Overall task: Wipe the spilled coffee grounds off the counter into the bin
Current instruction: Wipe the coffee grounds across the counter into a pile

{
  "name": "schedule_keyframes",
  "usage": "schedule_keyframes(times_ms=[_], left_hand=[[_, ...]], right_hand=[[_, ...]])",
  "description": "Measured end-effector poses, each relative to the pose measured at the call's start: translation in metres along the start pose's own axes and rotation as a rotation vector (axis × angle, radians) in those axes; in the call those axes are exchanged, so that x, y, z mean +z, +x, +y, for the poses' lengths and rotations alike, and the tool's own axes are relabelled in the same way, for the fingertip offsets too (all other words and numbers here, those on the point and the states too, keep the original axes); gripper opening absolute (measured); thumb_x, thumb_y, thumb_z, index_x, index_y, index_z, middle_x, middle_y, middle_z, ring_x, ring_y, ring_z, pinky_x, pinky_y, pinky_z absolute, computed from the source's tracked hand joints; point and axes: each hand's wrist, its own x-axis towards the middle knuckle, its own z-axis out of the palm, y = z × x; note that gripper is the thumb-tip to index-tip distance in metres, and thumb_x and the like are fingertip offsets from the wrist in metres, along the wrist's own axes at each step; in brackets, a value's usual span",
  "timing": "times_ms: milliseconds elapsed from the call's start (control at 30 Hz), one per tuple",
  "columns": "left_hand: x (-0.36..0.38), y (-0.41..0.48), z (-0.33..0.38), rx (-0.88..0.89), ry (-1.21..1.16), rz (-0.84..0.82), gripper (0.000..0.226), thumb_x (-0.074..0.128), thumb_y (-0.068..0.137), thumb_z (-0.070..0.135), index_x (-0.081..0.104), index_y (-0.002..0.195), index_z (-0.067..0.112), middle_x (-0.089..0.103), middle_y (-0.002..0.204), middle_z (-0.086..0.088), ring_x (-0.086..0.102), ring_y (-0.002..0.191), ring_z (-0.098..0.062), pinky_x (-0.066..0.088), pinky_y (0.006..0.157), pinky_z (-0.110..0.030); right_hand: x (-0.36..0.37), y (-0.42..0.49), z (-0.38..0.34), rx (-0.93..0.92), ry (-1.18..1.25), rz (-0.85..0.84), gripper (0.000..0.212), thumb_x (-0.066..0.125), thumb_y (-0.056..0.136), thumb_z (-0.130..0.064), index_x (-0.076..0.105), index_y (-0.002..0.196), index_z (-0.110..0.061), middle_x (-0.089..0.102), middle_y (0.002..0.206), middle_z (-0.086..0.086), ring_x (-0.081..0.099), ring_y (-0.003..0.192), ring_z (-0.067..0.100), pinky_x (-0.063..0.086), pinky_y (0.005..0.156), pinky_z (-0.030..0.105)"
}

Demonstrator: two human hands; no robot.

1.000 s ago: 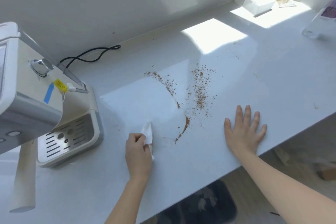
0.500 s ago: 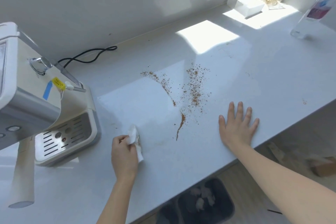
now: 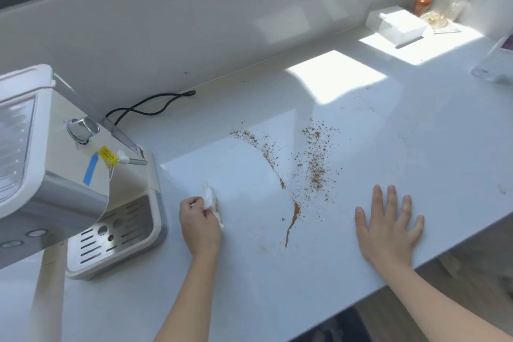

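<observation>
Brown coffee grounds [image 3: 313, 164] lie scattered on the white counter [image 3: 277, 272], with a thin swept line of them [image 3: 293, 215] running toward the front edge. My left hand [image 3: 200, 226] rests on the counter left of that line, shut on a crumpled white tissue [image 3: 211, 198]. My right hand [image 3: 390, 226] lies flat and open on the counter to the right of the grounds, near the front edge. The dark bin [image 3: 341, 326] shows only as a sliver under the counter edge between my forearms.
A cream espresso machine [image 3: 55, 175] with a metal drip tray [image 3: 116, 233] stands at the left, its black cord [image 3: 150, 105] trailing along the wall. A white box [image 3: 399, 26] and small items sit at the far right corner, and a clear stand [image 3: 497, 64] is at the right edge.
My left hand with the tissue has pulled back leftward, away from the swept line of grounds and closer to the drip tray. My right hand stays flat in place.
</observation>
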Motion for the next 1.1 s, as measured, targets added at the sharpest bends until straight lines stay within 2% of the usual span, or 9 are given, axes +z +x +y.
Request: schedule_keyframes(times_ms=[133,300,467,567,667,800,900,967,1100], left_hand=[[-0.009,0.048,-0.011,-0.08,0.082,0.056,0.025,0.049,0.085,-0.004,0.059,0.107,-0.01,0.054,0.119,-0.022,0.054,0.106,-0.038,0.042,0.087,-0.038],[0.015,0.005,0.019,0.134,0.112,-0.101,0.02,0.052,0.078,-0.003,0.065,0.093,0.001,0.061,0.109,-0.008,0.057,0.092,-0.03,0.04,0.067,-0.029],[0.008,-0.025,0.007,0.385,0.158,-0.25,0.024,0.05,0.073,-0.008,0.062,0.086,0.008,0.059,0.102,0.002,0.048,0.085,-0.016,0.03,0.052,-0.021],[-0.018,0.017,-0.009,0.248,0.202,-0.172,0.027,0.049,0.079,-0.007,0.063,0.099,0.003,0.06,0.112,-0.007,0.049,0.093,-0.022,0.042,0.063,-0.031],[-0.034,0.024,-0.017,0.264,0.266,-0.159,0.02,0.052,0.081,-0.007,0.066,0.095,-0.003,0.062,0.112,-0.012,0.051,0.102,-0.034,0.048,0.069,-0.041],[-0.037,-0.05,-0.021,0.472,0.243,-0.327,0.023,0.061,0.067,-0.012,0.062,0.077,0.008,0.065,0.101,-0.002,0.054,0.087,-0.028,0.044,0.05,-0.031],[-0.041,-0.075,-0.029,0.651,0.22,-0.5,0.031,0.062,0.062,-0.01,0.056,0.078,0.016,0.063,0.099,0.003,0.049,0.085,-0.012,0.042,0.042,-0.026],[-0.043,-0.047,-0.028,0.554,0.229,-0.444,0.023,0.057,0.073,-0.002,0.061,0.086,0.017,0.06,0.104,0.003,0.051,0.084,-0.005,0.045,0.05,-0.025],[-0.032,-0.003,-0.007,0.261,0.225,-0.216,0.014,0.051,0.08,-0.001,0.062,0.087,0.003,0.06,0.105,-0.006,0.053,0.094,-0.028,0.05,0.064,-0.043]], right_hand=[[0.005,-0.001,0.001,-0.007,0.026,0.027,0.071,0.016,0.09,-0.056,0.033,0.147,-0.018,0.032,0.154,0.011,0.026,0.139,0.039,0.018,0.106,0.062],[0.004,0.0,0.0,-0.002,0.039,0.029,0.074,0.007,0.091,-0.059,0.031,0.148,-0.018,0.03,0.155,0.011,0.025,0.139,0.04,0.017,0.106,0.061],[0.003,-0.001,-0.001,0.002,0.033,0.04,0.072,0.017,0.089,-0.056,0.032,0.148,-0.018,0.03,0.155,0.01,0.024,0.14,0.039,0.018,0.107,0.062],[0.004,-0.002,0.001,0.009,0.008,0.05,0.071,0.017,0.089,-0.056,0.025,0.15,-0.021,0.024,0.158,0.007,0.018,0.143,0.036,0.015,0.109,0.06],[0.003,-0.001,0.002,0.017,-0.01,0.036,0.065,0.014,0.094,-0.053,0.015,0.152,-0.024,0.014,0.161,0.004,0.009,0.146,0.033,0.012,0.113,0.059],[0.003,-0.001,0.001,0.019,0.012,0.031,0.068,0.014,0.091,-0.055,0.015,0.152,-0.024,0.013,0.161,0.003,0.008,0.146,0.033,0.009,0.112,0.057],[0.003,-0.001,0.002,0.026,0.004,0.007,0.065,0.021,0.094,-0.053,0.014,0.152,-0.025,0.011,0.162,0.002,0.006,0.147,0.031,0.01,0.114,0.057],[0.003,0.0,0.002,0.029,-0.004,0.013,0.067,0.022,0.093,-0.053,0.014,0.152,-0.025,0.011,0.162,0.002,0.006,0.147,0.031,0.009,0.114,0.057],[0.004,0.0,0.001,0.036,-0.021,0.018,0.065,0.015,0.093,-0.054,0.015,0.152,-0.025,0.013,0.161,0.002,0.007,0.146,0.031,0.01,0.113,0.057]])
